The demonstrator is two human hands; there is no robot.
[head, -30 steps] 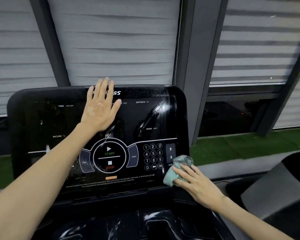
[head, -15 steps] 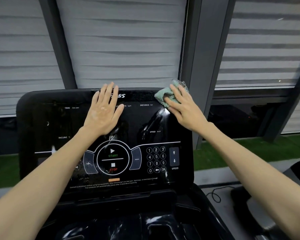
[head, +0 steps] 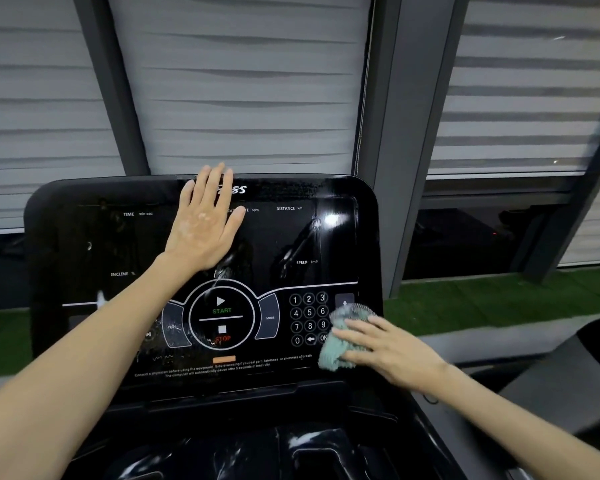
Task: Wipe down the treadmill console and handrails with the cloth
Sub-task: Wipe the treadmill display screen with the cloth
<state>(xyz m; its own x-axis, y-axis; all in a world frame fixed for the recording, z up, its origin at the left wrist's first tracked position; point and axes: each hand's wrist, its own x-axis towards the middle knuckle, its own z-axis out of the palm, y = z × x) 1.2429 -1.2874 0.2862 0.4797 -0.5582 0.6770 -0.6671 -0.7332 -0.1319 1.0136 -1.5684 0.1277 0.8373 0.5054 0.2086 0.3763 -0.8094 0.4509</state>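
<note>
left hand (head: 205,223) flat, fingers straight, on console (head: 84,244) top | right hand (head: 385,348) presses cloth (head: 340,341) on console's lower right, fingers straight

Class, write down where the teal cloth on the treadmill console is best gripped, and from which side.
Grip the teal cloth by its thick bunched lower fold, which bulges free of the right hand's fingers. Come from the console's right edge, fingers over, thumb under: it is wadded against the sloping panel, so a shallow pinch would probably slip.

Left hand (head: 203,226) flat on console (head: 84,244) top; cloth (head: 343,337) under right hand (head: 392,351) at lower right.
</note>
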